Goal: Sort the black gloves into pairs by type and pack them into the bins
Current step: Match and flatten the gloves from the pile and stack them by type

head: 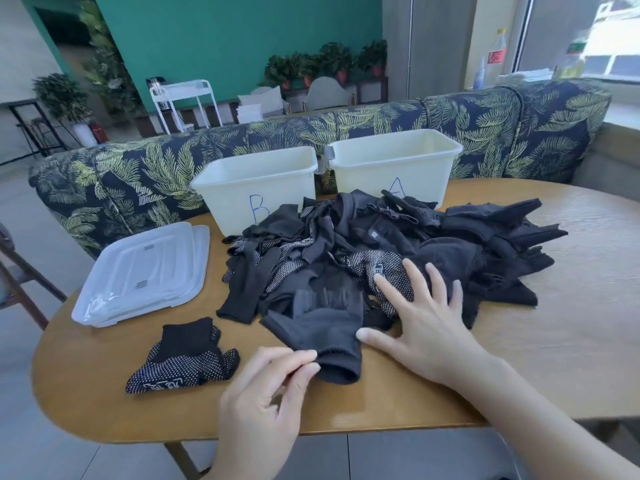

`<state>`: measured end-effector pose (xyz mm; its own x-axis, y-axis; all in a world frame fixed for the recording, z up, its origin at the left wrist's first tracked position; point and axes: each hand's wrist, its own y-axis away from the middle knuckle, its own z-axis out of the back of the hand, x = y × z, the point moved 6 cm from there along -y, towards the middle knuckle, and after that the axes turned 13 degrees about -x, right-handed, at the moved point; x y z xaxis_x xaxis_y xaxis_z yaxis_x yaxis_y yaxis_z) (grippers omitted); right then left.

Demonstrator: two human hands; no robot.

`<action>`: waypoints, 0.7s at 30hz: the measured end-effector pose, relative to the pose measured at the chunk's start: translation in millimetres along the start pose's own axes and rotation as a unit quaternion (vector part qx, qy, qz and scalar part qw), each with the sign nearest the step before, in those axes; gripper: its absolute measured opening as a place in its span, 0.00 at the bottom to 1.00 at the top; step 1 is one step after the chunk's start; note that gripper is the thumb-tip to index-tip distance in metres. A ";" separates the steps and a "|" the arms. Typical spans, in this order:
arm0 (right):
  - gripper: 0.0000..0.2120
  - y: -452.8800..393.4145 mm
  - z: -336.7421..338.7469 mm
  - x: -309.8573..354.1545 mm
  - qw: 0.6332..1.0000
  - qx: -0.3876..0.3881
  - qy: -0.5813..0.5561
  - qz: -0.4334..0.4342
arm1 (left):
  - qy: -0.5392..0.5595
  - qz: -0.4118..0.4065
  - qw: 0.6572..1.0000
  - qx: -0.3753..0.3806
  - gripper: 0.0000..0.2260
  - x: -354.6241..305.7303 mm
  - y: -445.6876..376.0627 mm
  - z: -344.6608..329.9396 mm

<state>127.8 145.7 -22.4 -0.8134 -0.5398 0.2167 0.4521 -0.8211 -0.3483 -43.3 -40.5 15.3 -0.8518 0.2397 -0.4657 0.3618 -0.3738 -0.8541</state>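
Observation:
A big heap of black gloves (398, 251) covers the middle of the wooden table (571, 306). At its near edge lies a plain black knit glove (322, 330); my left hand (266, 396) pinches its cuff between thumb and fingers. My right hand (426, 323) rests flat with spread fingers on the heap, beside that glove. A dotted glove pair (187, 358) lies apart at the near left. Behind the heap stand two white bins, one marked B (256, 181) on the left and one marked A (394, 161) on the right.
Two clear plastic lids (145, 271) are stacked on the table's left side. A leaf-patterned sofa (502, 123) runs behind the bins. A chair (14, 271) stands at the left edge. The table's front edge is close to my arms.

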 end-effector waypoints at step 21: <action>0.35 -95.1 -23.9 -10.3 0.990 -0.039 -0.137 -0.027 | 0.097 -0.028 0.984 0.146 0.02 -11.3 24.9 -34.6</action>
<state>84.3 233.8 -13.4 -0.7013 -0.5348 0.4714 0.3735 -0.8389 -0.3960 -11.5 -21.5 -8.7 -0.7693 0.4224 -0.4794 0.1686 -0.5896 -0.7899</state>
